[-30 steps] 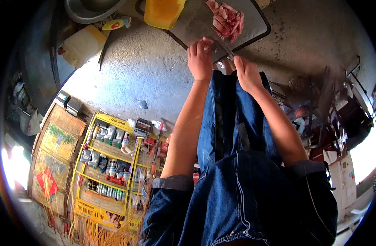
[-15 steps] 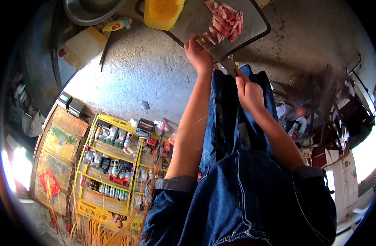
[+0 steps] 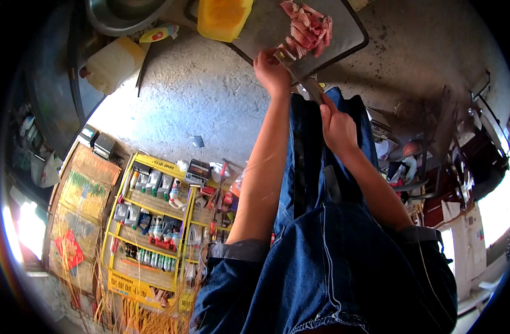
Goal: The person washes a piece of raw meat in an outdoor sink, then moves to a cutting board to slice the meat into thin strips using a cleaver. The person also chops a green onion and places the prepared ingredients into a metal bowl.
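My right hand (image 3: 339,132) is closed around the handle of a kitchen knife (image 3: 300,78), whose broad blade slants up and left over the near edge of a dark grey cutting board (image 3: 344,42). Just left of the blade, my left hand (image 3: 273,73) rests on the board's near edge with its fingers curled. Whatever lies under those fingers is hidden. Beside the blade's far side lie thin slices of raw meat (image 3: 290,48), and a larger heap of cut red and pale meat (image 3: 310,28) sits beyond them.
A yellow tub (image 3: 224,21) stands at the board's left. Farther left are a metal basin (image 3: 124,25), a yellow bottle (image 3: 158,34) and a pale jug (image 3: 113,64). A yellow shelf rack (image 3: 149,217) with several bottles stands lower left. Clutter and a ball (image 3: 412,148) lie at right.
The knife blade and my left hand have shifted slightly to the right. My right hand keeps its hold on the handle, and the meat heap looks much the same.
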Demonstrator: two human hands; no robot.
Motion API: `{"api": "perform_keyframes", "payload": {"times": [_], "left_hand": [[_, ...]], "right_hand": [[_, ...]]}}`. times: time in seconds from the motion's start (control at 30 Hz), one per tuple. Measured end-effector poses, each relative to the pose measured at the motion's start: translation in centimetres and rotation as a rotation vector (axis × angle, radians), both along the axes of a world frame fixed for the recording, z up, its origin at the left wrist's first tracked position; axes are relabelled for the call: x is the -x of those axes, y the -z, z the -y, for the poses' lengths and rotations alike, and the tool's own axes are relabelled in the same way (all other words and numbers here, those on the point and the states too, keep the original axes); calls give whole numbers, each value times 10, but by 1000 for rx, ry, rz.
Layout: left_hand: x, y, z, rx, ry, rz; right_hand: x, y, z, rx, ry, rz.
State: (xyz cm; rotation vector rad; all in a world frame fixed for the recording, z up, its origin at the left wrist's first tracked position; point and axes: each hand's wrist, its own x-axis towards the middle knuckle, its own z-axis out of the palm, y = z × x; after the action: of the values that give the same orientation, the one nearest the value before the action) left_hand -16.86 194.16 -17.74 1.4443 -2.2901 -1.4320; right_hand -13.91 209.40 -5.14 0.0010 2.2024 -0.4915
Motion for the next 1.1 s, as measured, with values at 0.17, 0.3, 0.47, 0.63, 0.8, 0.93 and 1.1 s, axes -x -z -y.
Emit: {"api": "perform_keyframes", "payload": {"times": [0.17, 0.3, 0.47, 0.63, 0.8, 0.93, 1.1], "left_hand": [[-7, 18, 5, 17, 38, 24], [-11, 32, 6, -2, 0, -37], [-4, 24, 7, 9, 46, 4], [3, 10, 7, 108, 200, -57], [0, 9, 5, 124, 154, -10], [4, 0, 4, 104, 136, 3], [1, 7, 8, 93, 145, -1]], "right_hand": [[-10, 22, 3, -88, -37, 30], [-7, 26, 8, -99, -48, 27], [9, 9, 14, -91, -26, 47], [24, -2, 11, -95, -76, 44], [21, 6, 3, -67, -89, 43], [21, 18, 9, -25, -52, 35], [40, 39, 37, 7, -34, -37]]}}
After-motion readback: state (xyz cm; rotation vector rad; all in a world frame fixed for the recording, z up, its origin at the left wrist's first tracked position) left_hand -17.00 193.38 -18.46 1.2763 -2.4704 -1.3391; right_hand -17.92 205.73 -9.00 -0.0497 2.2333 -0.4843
